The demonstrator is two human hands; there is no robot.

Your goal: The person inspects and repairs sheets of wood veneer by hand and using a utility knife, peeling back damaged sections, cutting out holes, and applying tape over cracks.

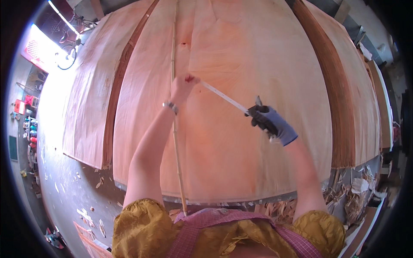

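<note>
Between my two hands stretches a narrow white tape (223, 97), taut and slanting down to the right, with small marks along it. My bare left hand (184, 87), with a watch on its wrist, is closed on the tape's far end, and red shows at its fingertips. My right hand (272, 122), in a grey-blue and black glove, is closed around the tape's other end. A dark piece juts up from its fingers, too blurred to name. Under both hands lies a wide pinkish wood veneer sheet (223, 159). A thin bamboo stick (177, 150) runs lengthwise over it, passing beneath my left hand.
More veneer stacks lie at the left (92, 86) and the right (363, 94), their brown edges showing. Veneer scraps (357, 193) litter the floor at the right. A bicycle (71, 47) stands at the far left, near a bright opening.
</note>
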